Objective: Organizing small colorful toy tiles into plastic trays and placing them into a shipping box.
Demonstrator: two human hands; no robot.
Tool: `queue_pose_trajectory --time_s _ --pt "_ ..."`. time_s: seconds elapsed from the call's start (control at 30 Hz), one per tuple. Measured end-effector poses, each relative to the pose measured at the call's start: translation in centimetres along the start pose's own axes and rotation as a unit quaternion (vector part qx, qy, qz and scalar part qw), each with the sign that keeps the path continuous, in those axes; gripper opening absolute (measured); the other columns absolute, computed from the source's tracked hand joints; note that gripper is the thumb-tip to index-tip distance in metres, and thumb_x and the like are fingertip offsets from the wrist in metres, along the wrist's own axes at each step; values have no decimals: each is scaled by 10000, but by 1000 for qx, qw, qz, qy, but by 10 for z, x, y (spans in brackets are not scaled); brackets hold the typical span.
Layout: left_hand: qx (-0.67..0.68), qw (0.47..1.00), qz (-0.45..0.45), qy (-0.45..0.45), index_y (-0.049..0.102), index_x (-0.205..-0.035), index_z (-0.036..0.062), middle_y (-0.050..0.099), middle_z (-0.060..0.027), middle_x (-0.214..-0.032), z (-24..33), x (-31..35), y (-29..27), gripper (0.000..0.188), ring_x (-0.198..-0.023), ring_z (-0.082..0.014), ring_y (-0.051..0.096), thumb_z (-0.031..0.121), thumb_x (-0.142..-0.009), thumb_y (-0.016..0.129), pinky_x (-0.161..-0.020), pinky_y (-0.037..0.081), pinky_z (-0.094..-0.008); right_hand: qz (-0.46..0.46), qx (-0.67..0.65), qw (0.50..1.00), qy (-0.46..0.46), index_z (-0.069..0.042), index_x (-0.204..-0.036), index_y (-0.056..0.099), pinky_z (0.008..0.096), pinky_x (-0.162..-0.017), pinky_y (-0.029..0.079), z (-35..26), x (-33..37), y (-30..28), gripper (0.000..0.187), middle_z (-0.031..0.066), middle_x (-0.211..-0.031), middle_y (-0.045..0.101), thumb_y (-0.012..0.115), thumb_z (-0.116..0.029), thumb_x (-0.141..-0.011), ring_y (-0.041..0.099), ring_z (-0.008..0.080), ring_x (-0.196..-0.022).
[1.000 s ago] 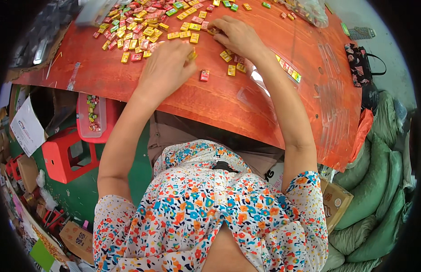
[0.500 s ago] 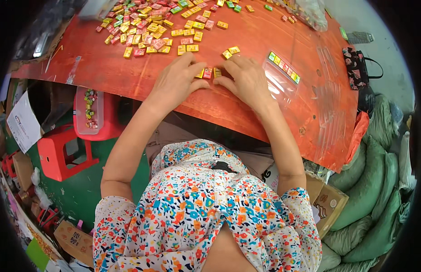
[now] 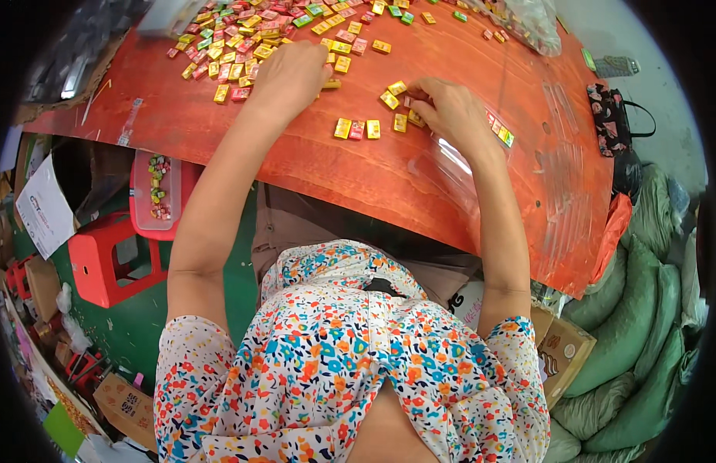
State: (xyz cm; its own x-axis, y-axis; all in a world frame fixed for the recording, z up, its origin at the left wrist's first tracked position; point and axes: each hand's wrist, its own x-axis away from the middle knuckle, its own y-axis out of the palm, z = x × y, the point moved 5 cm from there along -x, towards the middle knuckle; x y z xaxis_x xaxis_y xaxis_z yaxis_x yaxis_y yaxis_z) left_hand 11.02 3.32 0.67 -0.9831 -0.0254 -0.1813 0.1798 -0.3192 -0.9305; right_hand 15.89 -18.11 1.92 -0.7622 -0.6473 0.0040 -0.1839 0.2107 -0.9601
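My left hand (image 3: 290, 80) reaches over the near edge of a pile of small yellow, red and green boxes (image 3: 242, 46). Its fingers are curled down, and what they hold, if anything, is hidden. My right hand (image 3: 453, 113) is closed, thumb and forefinger pinching at a small reddish box (image 3: 408, 101). Two yellow boxes (image 3: 389, 99) lie just left of those fingertips, and another yellow box (image 3: 400, 123) lies below. Nearer me, a row of three boxes (image 3: 357, 130), yellow, red and yellow, stands slightly apart. A filled row of boxes (image 3: 500, 130) is partly covered by my right hand.
Clear plastic trays (image 3: 555, 201) lie on the right of the red table (image 3: 335, 170). A bag of boxes (image 3: 528, 27) rests at the far right edge. Left below are a red stool (image 3: 103, 266) and a tub of boxes (image 3: 159, 193). Green sacks (image 3: 636, 285) fill the right.
My hands have parted from the three-box row. The left has moved up to the pile; the right has moved right, beside loose boxes. The row now shows uncovered.
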Motion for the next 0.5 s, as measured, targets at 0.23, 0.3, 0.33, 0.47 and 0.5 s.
queue_pose_trajectory --time_s 0.23,0.3,0.33,0.47,0.5 --pt "-13 1000 -14 -13 667 -816 1 665 -208 -877 1 -1 -4 208 -826 -373 659 200 -772 625 -693 522 -487 -38 -19 999 23 -57 -1062 686 376 -728 519 0 -1 -2 255 121 -905 712 602 -183 -857 680 264 -804" --pt "14 1000 23 -2 666 -842 -4 662 -203 -865 7 17 -12 216 -805 -369 658 199 -784 618 -680 517 -485 -38 0 999 23 -52 -1047 688 362 -717 519 2 4 -1 246 111 -885 712 609 -179 -851 680 242 -777" --pt "49 998 27 -21 659 -860 -6 657 -196 -850 8 28 -16 217 -793 -366 655 195 -794 614 -678 514 -479 6 -56 998 20 -39 -1018 689 343 -701 512 1 11 -5 234 101 -855 708 624 -183 -845 668 217 -748" --pt "172 983 30 -56 637 -884 -9 648 -176 -824 15 76 -17 200 -771 -352 650 177 -814 612 -678 510 -457 -42 -237 966 90 2 -928 685 292 -653 483 -25 44 -4 216 85 -783 693 666 -190 -830 631 160 -686" --pt "161 985 14 -66 637 -866 -1 650 -167 -828 16 80 -11 172 -763 -344 648 163 -814 641 -671 508 -445 -56 -214 972 75 8 -894 685 298 -630 474 -28 45 3 204 84 -745 685 668 -187 -836 619 147 -666"
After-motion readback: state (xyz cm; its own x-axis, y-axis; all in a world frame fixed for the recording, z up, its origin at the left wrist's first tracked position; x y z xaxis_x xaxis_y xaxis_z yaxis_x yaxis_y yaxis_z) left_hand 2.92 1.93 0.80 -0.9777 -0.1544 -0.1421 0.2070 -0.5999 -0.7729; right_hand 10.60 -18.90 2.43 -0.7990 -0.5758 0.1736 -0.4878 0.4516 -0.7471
